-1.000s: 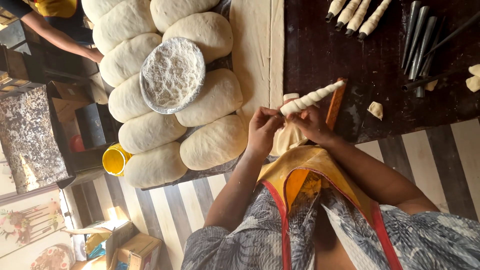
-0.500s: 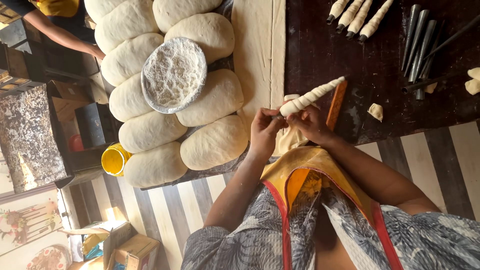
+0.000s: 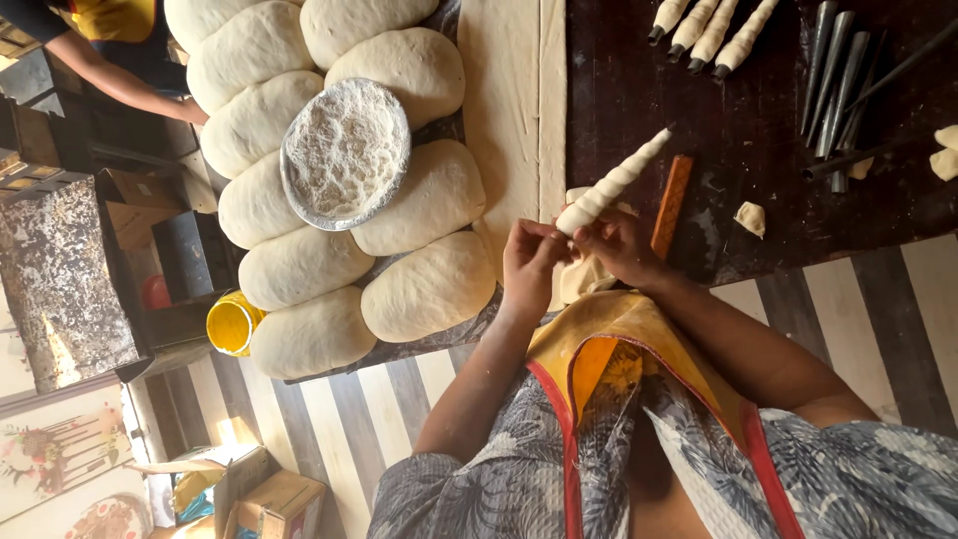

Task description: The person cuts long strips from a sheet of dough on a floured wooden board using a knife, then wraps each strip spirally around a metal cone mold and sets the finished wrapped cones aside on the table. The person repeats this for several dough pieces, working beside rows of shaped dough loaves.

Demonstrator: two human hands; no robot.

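Observation:
Both of my hands hold a cone mould wrapped in a spiral of pale dough (image 3: 611, 185), its thin tip pointing away from me over the dark table (image 3: 639, 90). My left hand (image 3: 529, 262) pinches the dough at the cone's wide end. My right hand (image 3: 621, 245) grips the same end from the other side, with a bit of loose dough (image 3: 579, 279) under it. A flat sheet of dough cut into strips (image 3: 519, 110) lies just beyond my left hand.
Several big dough loaves (image 3: 429, 289) surround a foil dish of flour (image 3: 344, 155) at the left. Wrapped cones (image 3: 704, 25), bare metal moulds (image 3: 838, 80), a wooden handle (image 3: 674, 195) and dough scraps (image 3: 750, 218) lie on the table. Another person's arm (image 3: 120, 80) reaches in top left; a yellow cup (image 3: 232, 324) stands below.
The cone's tip has swung further away from me, so it sits steeper in my hands. My fingers have shifted slightly at its wide end.

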